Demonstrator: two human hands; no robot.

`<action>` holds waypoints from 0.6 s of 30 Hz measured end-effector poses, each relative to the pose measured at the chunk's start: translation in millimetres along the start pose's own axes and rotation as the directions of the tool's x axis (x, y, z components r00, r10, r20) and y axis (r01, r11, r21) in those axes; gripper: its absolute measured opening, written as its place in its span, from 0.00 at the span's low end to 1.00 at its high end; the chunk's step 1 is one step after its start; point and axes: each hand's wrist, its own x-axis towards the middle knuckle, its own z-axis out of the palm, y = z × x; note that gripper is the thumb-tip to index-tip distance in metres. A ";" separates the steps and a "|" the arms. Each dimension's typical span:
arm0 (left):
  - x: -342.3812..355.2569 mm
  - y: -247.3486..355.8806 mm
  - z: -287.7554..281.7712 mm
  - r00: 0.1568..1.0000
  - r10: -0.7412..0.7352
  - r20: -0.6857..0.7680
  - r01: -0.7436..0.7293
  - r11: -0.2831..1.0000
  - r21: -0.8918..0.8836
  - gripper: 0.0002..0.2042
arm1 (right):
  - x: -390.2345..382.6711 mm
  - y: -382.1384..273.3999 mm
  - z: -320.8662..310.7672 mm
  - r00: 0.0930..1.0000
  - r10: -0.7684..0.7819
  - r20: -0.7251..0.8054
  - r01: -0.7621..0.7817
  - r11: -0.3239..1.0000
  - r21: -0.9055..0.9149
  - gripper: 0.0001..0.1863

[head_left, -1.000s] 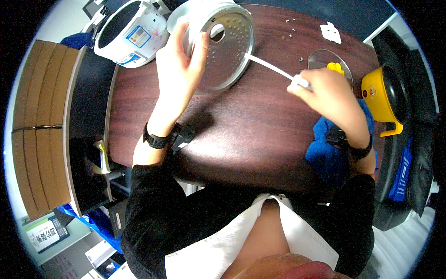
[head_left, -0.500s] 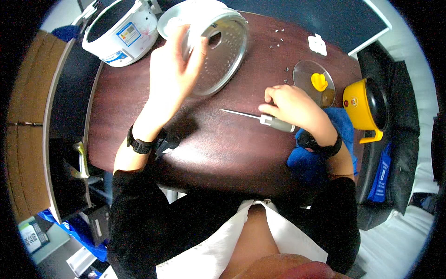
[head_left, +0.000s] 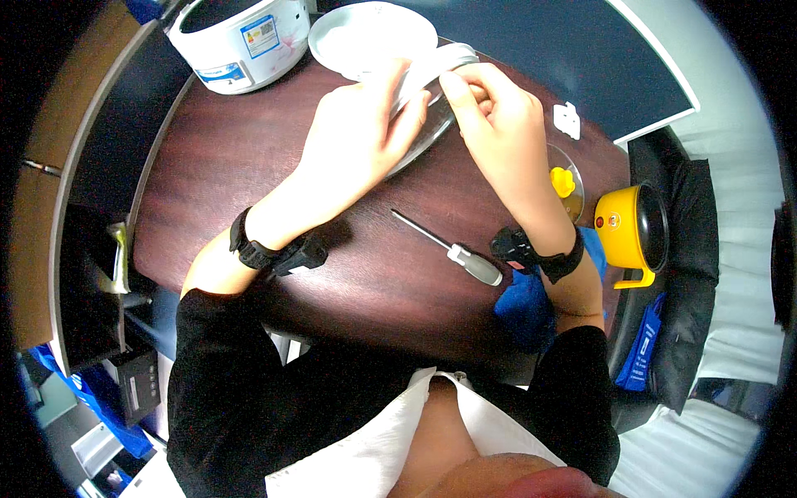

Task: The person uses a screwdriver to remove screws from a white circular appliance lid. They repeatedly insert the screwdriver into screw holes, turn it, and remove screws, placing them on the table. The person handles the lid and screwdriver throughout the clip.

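Observation:
My left hand [head_left: 350, 137] grips a round appliance lid [head_left: 433, 124] by its near left side, fingers behind it and thumb in front. The lid has a white outer shell and a metal inner face, and it is tilted up on edge above the table. My right hand [head_left: 505, 124] has closed on the lid's upper right rim, thumb against it; the exact fingertip contact is partly hidden. A screwdriver [head_left: 475, 263] with a grey handle lies on the table between my forearms, tip toward the far left. Behind the lid is a white round plate-like part [head_left: 374, 40].
A white rice cooker body [head_left: 274, 50] stands at the far left. To the right are a small white bracket-like part [head_left: 567, 121], a glass lid with a yellow knob [head_left: 563, 183], a yellow pot [head_left: 621, 224] and a blue cloth [head_left: 525, 309]. A dark partition [head_left: 581, 58] bounds the table's far side.
My right hand has left the area beside the screwdriver and moved up to the lid's rim. The lid, in my left hand, has turned more edge-on. The view has shifted.

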 end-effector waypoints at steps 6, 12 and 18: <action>-0.5 0.6 -1.8 1.000 0.011 0.002 -0.011 1.000 0.020 0.14 | 4.5 0.7 4.2 0.986 -0.167 -0.031 0.160 0.976 -0.149 0.06; -0.3 0.2 -3.4 1.000 0.030 -0.001 -0.029 0.999 0.015 0.14 | 11.2 4.7 -2.6 0.957 -0.281 0.076 0.291 0.935 -0.202 0.06; 0.6 -4.4 -3.4 1.000 -0.013 -0.003 0.013 0.999 0.030 0.14 | 9.5 8.9 -29.9 0.950 -0.195 0.245 0.255 0.936 -0.244 0.06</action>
